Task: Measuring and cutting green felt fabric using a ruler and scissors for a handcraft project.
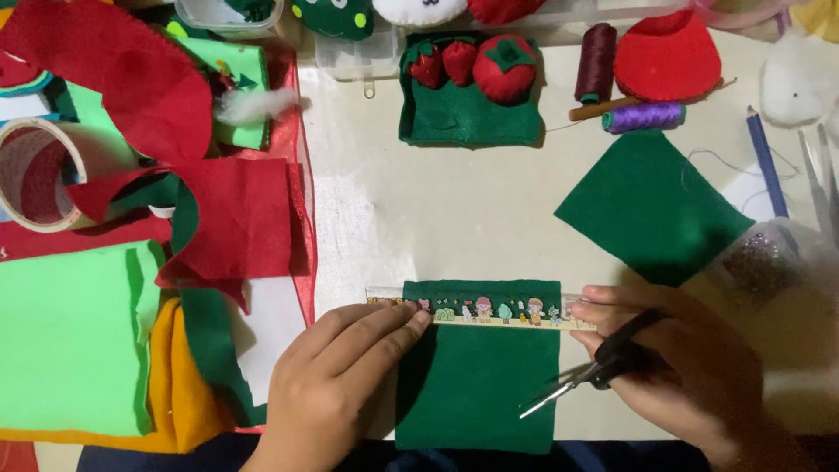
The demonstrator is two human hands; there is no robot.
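Green felt (476, 385) lies flat at the near table edge, a picture-printed ruler (481, 310) across its top; the left hand (336, 385) presses flat fingers on the ruler's left end, the right hand (682, 367) steadies the other end while gripping black scissors (594, 371). Light pressure could let the ruler skew, and the blades point toward the cloth. Around it, a cream tabletop (454, 201) crowded with felt scraps (218, 218), thread spools (642, 116) and a tape roll (39, 175).

Left hand (336, 385) flat; right hand (673, 367) gripping (fingers curled).
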